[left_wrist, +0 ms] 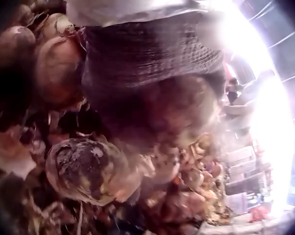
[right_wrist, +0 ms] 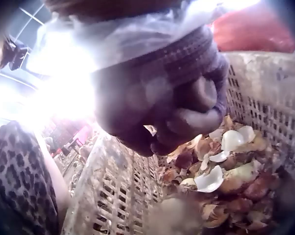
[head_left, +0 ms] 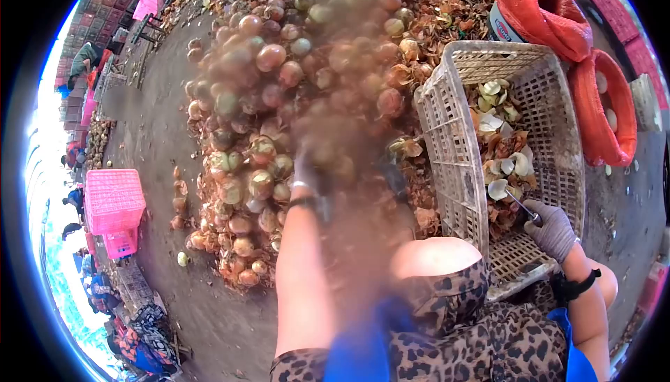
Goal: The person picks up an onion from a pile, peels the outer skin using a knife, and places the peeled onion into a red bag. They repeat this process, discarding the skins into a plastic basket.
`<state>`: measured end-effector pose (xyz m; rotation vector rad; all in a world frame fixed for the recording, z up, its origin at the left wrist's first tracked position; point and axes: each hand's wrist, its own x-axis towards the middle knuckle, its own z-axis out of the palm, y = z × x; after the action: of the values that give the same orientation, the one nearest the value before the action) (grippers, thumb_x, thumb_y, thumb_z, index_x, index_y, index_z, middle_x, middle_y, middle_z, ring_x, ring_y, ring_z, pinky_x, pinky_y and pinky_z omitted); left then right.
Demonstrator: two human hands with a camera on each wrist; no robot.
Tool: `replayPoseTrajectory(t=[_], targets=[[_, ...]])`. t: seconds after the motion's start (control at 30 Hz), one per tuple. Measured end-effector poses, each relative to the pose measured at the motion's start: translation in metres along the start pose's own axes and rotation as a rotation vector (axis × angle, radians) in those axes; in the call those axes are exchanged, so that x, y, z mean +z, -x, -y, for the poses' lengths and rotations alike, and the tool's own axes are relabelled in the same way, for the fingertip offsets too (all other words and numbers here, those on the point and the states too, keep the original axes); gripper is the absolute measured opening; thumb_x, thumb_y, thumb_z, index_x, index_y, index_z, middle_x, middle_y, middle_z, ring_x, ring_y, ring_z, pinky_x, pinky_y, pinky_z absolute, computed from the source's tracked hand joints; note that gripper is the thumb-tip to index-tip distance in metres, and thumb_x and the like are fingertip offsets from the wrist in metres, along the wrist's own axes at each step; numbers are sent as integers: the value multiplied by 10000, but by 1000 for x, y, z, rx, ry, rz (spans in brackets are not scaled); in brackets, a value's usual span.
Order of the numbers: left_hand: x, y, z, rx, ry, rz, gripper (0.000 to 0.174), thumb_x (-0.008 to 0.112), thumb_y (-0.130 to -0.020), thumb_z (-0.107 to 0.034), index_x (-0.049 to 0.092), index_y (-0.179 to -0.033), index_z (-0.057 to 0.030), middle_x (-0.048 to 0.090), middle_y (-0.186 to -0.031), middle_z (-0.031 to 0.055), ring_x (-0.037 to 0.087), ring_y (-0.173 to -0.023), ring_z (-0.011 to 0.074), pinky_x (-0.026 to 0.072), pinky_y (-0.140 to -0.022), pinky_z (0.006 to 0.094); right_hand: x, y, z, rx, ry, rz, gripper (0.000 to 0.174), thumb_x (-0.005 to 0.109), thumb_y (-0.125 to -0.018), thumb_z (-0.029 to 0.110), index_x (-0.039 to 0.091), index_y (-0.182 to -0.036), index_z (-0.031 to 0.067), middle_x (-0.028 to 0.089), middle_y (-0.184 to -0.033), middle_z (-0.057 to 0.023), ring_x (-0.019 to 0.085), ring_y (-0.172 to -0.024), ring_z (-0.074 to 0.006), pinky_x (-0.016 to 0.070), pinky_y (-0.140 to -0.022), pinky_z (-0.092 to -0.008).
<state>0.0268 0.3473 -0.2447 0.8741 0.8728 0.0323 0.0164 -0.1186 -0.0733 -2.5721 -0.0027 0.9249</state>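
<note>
My right hand [head_left: 556, 232], in a grey knit glove, grips a small knife [head_left: 518, 204] over the near right side of the white crate [head_left: 481, 221]. Its thin metal blade points toward the peels [head_left: 497, 189] inside; in the right wrist view the curled fingers [right_wrist: 194, 122] hide it. My left arm reaches forward onto the onion pile [head_left: 262, 183], and a blurred smear covers most of that hand in the head view. From the left wrist, the gloved left hand [left_wrist: 147, 63] holds a brownish onion [left_wrist: 186, 105], its fingers in shadow. Another onion [left_wrist: 86, 169] with dark, dirty skin lies just below.
Red mesh sacks [head_left: 541, 8] stand behind and right of the crate. Loose skins [head_left: 453, 5] cover the ground at the back. Pink crates [head_left: 114, 200] are stacked at the left, beyond a strip of concrete floor [head_left: 150, 130]. Several people sit along the far left.
</note>
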Motion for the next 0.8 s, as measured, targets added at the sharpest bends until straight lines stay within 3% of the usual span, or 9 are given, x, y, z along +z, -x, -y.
replayPoseTrajectory(t=[0.03,0.17,0.33,0.37,0.4,0.5,0.63,0.7,0.8], targets=[[2,14,-6,-196,162,147,583,532,-808,-549,549,-1204,-121,613,-1109,123,604,-952,276,502,-857,399,-1,1,3,-66,-52,-15,415,617,-722,117,617,-1135,79,629,-733,-164,623,-680,-278,496,-672,-369],[31,47,-5,-122,366,375,534,448,-879,-544,549,-1196,-126,615,-1132,72,551,-1060,239,447,-934,433,-7,15,13,-123,-334,15,381,654,-775,156,632,-1147,78,643,-745,-77,586,-677,-134,488,-651,-297],[138,134,-37,-183,-113,746,760,402,-868,-685,495,-1272,-48,601,-1163,128,584,-1060,278,495,-893,402,-36,60,48,-168,-922,92,359,662,-841,195,631,-1179,79,629,-772,27,526,-640,-39,448,-578,-206],[160,139,-42,-158,-238,860,595,495,-910,-527,498,-1259,-45,601,-1190,107,626,-992,240,525,-815,340,-17,41,33,-339,-999,-33,314,657,-853,176,650,-1157,98,595,-717,57,496,-596,-23,441,-553,-194],[183,153,-45,223,-776,851,578,476,-928,-517,535,-1228,-26,612,-1154,101,597,-1016,206,500,-850,320,-25,46,34,-394,-1016,-18,398,666,-854,163,592,-1241,107,571,-751,54,492,-620,-22,444,-550,-202],[257,237,-38,424,-884,931,378,542,-943,-308,592,-1165,-6,645,-1043,88,617,-908,158,504,-787,293,-53,81,32,-629,-1476,131,546,673,-843,130,461,-1342,64,558,-880,30,516,-734,-31,458,-620,-199],[301,305,-37,179,-512,891,206,609,-889,-182,622,-1036,-38,634,-942,72,609,-746,151,513,-698,279,-66,97,-7,-762,-1791,330,441,629,-864,127,472,-1258,5,549,-935,30,516,-790,-47,458,-701,-216],[298,284,-28,955,-1032,841,165,658,-850,-132,650,-991,-46,609,-1029,52,586,-866,118,495,-760,258,-53,80,-26,-825,-1736,259,396,610,-878,150,488,-1228,10,555,-941,25,525,-797,-57,462,-712,-226],[293,336,-12,575,-866,965,317,637,-813,-36,613,-1129,-47,560,-1107,3,539,-874,92,469,-777,234,-25,58,-43,-979,-1412,-145,382,610,-882,193,506,-1205,17,576,-963,10,554,-826,-77,474,-730,-243]])
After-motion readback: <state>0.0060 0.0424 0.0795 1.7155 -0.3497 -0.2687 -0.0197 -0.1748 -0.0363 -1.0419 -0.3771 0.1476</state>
